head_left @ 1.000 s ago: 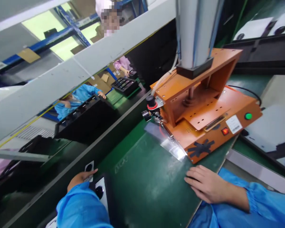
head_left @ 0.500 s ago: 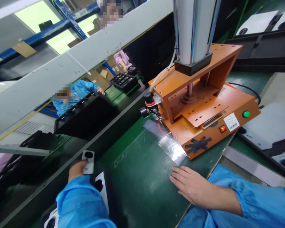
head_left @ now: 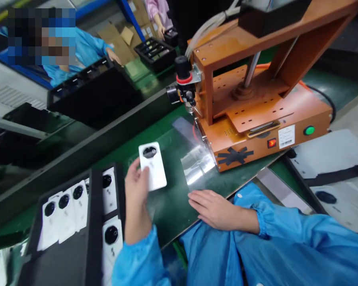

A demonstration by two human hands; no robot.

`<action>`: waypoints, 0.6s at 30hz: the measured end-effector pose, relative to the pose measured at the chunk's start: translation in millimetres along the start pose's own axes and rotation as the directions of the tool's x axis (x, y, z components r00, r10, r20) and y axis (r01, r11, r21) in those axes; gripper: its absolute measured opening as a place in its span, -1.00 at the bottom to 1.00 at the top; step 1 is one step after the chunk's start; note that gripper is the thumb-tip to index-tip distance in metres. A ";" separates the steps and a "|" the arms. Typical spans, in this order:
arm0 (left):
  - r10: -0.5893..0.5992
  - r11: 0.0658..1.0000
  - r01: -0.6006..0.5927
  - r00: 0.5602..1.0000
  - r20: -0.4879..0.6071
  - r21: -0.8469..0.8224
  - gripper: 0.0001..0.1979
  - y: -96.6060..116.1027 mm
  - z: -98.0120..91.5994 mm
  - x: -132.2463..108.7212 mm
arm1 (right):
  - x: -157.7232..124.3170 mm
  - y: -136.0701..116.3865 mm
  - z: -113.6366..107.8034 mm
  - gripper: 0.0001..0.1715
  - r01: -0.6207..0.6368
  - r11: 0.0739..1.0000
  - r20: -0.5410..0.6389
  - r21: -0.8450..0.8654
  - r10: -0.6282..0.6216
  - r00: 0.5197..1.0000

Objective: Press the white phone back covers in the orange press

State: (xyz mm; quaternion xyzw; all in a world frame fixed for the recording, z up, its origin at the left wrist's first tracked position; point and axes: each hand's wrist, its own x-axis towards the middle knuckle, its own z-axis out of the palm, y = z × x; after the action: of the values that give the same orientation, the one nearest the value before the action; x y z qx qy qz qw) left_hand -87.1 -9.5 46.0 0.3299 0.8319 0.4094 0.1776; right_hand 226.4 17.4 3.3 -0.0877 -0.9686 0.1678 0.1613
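Note:
A white phone back cover (head_left: 155, 170) with a round black camera area is in my left hand (head_left: 137, 178), fingers behind it and thumb on its face. It is held over the green table, right of a black tray (head_left: 95, 210). More white phone back covers (head_left: 111, 198) lie in that tray, some overlapping. My right hand (head_left: 213, 208) lies flat on the table near its front edge, fingers stretched out and holding nothing. Just beyond those fingertips is a clear plastic sheet (head_left: 197, 169), beside the orange press (head_left: 235, 129).
The press has a lit red switch (head_left: 271, 143), a green button (head_left: 309, 130) and an air regulator (head_left: 183, 79) on its left. Another tray with large white covers (head_left: 340, 194) is at the right. Across the line, a person in blue stands behind a black box (head_left: 92, 95).
My left hand has brought the phone back cover from the far left toward the middle of the table. The view has turned left and down, showing more of the black tray. My right hand stays flat.

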 end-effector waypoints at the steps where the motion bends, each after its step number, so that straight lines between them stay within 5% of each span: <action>1: -0.064 0.997 0.064 0.998 -0.007 0.029 -0.40 -10.7 5.9 -30.4 | -5.7 5.6 -3.5 -0.44 -0.004 1.000 -0.011 0.004 0.004 1.000; 5: -0.193 0.962 0.209 0.976 -0.102 0.177 -0.38 -36.7 9.9 -107.6 | -30.4 29.5 -9.2 -0.43 -0.089 0.995 -0.027 -0.046 0.088 0.996; 7: -0.123 0.923 0.180 0.976 -0.182 0.341 -0.33 -33.6 12.1 -121.7 | -38.9 35.8 -8.6 -0.41 -0.079 0.996 -0.011 -0.046 0.078 0.997; 9: 0.075 0.863 0.045 0.974 -0.215 0.504 -0.34 -22.1 21.0 -128.2 | -43.2 36.9 -8.4 -0.44 -0.066 0.998 -0.020 -0.014 0.066 0.998; 12: 0.379 0.781 -0.349 0.924 0.051 0.517 -0.53 -3.6 45.1 -134.7 | -41.6 33.1 -12.4 -0.55 -0.093 0.993 -0.106 0.068 0.100 0.989; 14: 0.453 0.744 -0.517 0.856 0.248 0.424 -0.58 1.8 62.1 -138.3 | -34.5 30.1 -17.8 -0.64 -0.121 0.987 -0.193 0.109 0.141 0.971; 18: 0.447 0.768 -0.512 0.859 0.250 0.386 -0.62 -2.3 80.7 -141.2 | -5.1 29.5 -27.2 -0.73 -0.144 0.989 -0.234 0.035 0.148 0.961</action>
State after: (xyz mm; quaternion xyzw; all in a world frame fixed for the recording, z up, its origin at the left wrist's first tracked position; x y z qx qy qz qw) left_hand 59.2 -63.1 -0.8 0.5912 0.7750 0.2180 0.0471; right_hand 243.9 51.7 15.7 -0.1768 -0.9319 0.1761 0.2632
